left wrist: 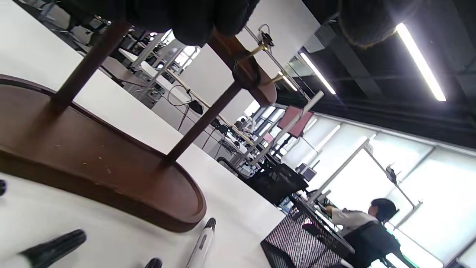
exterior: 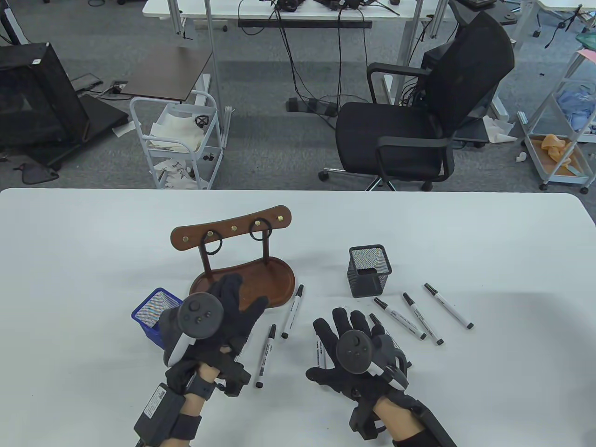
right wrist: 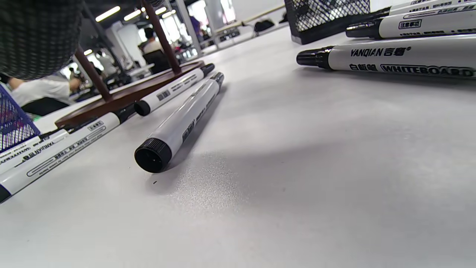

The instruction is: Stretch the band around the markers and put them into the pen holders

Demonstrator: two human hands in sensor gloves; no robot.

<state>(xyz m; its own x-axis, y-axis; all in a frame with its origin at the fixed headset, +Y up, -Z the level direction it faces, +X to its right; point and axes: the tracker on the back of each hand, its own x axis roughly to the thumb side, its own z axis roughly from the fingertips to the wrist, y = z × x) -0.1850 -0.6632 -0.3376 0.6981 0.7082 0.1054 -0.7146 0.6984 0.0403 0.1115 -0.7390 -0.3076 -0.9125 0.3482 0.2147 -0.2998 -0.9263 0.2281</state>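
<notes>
The table view looks down from the near edge over the white table [exterior: 465, 233], while both wrist views sit low and close to its surface – tilted, facing far – and all three share the wooden stand [exterior: 242, 279] [left wrist: 93, 160] [right wrist: 122, 96].

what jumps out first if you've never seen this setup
Two black gloved hands with trackers: the left hand raised over the wooden hook stand, the right hand spread flat on the table. White markers lie scattered near a black mesh holder; a blue mesh holder sits far left.
</notes>
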